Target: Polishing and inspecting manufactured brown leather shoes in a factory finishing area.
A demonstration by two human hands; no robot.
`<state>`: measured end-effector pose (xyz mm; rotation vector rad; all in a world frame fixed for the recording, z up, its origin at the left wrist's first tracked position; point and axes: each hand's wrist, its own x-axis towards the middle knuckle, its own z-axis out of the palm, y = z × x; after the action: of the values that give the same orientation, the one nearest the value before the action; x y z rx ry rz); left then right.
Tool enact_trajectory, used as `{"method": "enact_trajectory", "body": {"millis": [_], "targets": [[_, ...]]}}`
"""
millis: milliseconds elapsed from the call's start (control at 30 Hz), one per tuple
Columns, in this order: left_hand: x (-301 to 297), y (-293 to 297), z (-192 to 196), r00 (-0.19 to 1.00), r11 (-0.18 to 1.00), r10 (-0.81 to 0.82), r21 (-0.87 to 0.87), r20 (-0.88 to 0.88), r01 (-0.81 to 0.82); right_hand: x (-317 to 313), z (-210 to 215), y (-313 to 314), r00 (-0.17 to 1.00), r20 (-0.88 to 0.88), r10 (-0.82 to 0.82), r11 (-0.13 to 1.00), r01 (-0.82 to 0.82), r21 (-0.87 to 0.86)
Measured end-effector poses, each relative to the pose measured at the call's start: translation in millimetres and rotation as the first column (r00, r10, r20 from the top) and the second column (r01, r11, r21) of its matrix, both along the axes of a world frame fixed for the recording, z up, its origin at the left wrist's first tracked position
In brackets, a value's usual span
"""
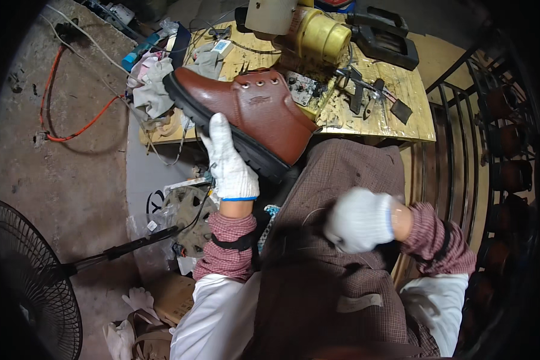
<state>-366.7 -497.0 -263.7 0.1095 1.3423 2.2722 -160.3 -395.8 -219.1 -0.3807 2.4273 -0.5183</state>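
While L hand clamps brown boot, R hand is blurred; can't tell fingers' pos.

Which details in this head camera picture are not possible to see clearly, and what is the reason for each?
All in the head view:
- Right hand: blurred, so whether it holds anything cannot be told.
- Boot: its far side is hidden by the boot itself.
- Left hand: some fingers are hidden behind the boot.
- Yellow machine: its top is cut off by the upper edge.
- Fan: its left part is lost in the dark rim.
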Motion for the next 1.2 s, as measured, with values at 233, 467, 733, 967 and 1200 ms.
{"method": "enact_trajectory", "body": {"millis": [233, 467, 733, 967, 1200], "targets": [[59.0, -5.1, -19.6, 0.815, 0.874, -0.485, 0.209, 0.316, 0.439, 120.0, 31.5, 8.5, 0.402, -0.602, -0.690, 0.671, 0.668, -0.324], [192.7, 71.8, 40.5, 0.173, 0.174, -0.985, -0.075, -0.023, 0.982, 229.2, 167.5, -84.3, 0.186, -0.504, -0.843, 0.289, 0.948, -0.134], [228.4, 77.5, 23.5, -0.137, -0.116, -0.977, -0.132, -0.163, 0.984, 353.0, 234.4, -261.2, -0.687, -0.631, -0.359, -0.719, 0.635, -0.282], [203.4, 84.1, 8.1, -0.207, -0.176, -0.971, -0.225, -0.123, 0.958, 458.1, 127.9, -288.2, -0.580, -0.725, -0.371, -0.928, 0.263, 0.264], [152.4, 81.1, -0.6, -0.006, 0.031, -0.996, -0.385, -0.094, 0.923, 568.4, 28.7, -305.6, -0.349, -0.859, -0.374, -0.920, 0.022, 0.392]]}}
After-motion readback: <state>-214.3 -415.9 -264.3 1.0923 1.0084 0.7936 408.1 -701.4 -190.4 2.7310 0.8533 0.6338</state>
